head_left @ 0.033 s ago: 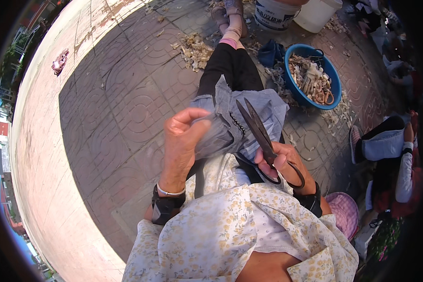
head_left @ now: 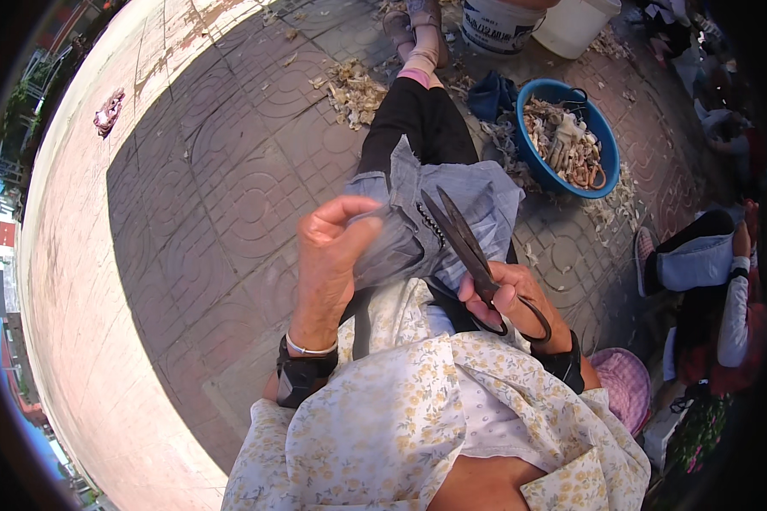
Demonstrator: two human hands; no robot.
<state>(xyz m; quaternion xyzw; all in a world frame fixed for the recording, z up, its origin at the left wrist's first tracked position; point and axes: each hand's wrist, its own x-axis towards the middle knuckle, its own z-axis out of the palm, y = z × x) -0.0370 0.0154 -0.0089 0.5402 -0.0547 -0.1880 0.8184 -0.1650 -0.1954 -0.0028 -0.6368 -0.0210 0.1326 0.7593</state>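
My right hand (head_left: 520, 294) grips a pair of dark metal scissors (head_left: 462, 238), with fingers through the handle loops. The blades point up and to the left, slightly apart, over a grey-blue cloth (head_left: 490, 200) spread on my lap. To the left of the scissors is my left hand (head_left: 337, 243), raised at the cloth's left side. Its thumb and forefinger are curled toward each other, and the area by the fingertips is blurred, so I cannot make out what they hold. A dark beaded strip (head_left: 432, 223) lies on the cloth beside the blades.
A blue basin (head_left: 607, 140) of pale, stringy scraps stands beyond my lap at right. Loose scraps (head_left: 354, 92) lie on the paving, with a white bucket (head_left: 498, 30) at the far side. A seated person (head_left: 699, 247) is at right, near a pink checked hat (head_left: 622, 383).
The scissors have tilted slightly, their tips shifting a little left and toward me. My left hand has stayed in place.
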